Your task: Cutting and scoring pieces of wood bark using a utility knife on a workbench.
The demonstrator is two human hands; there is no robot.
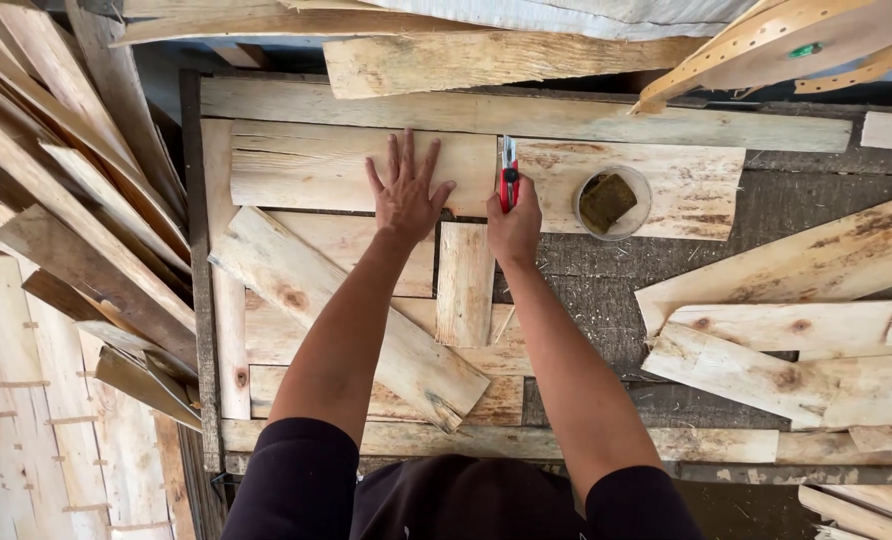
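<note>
Carefully, I pressed my left hand (406, 195) flat, fingers spread wide and gripping nothing, on the pale veneer sheet (361, 165) that lay toward the far side of the workbench (766, 215). My right hand (515, 225) was closed around a red-handled knife (509, 175), its blade pointing away from me along the seam just right of that sheet. To my mind, doing this cut well meant keeping the flat palm heavy so the sheet could not creep, holding its fingers clear to the left of the blade, and drawing the knife straight along the edge rather than forcing it.

Just right of the knife stood a small round clear tub (614, 203) on another veneer piece. It held a brownish sponge-like block (607, 200); whether any liquid lay under it, I could not tell.
</note>
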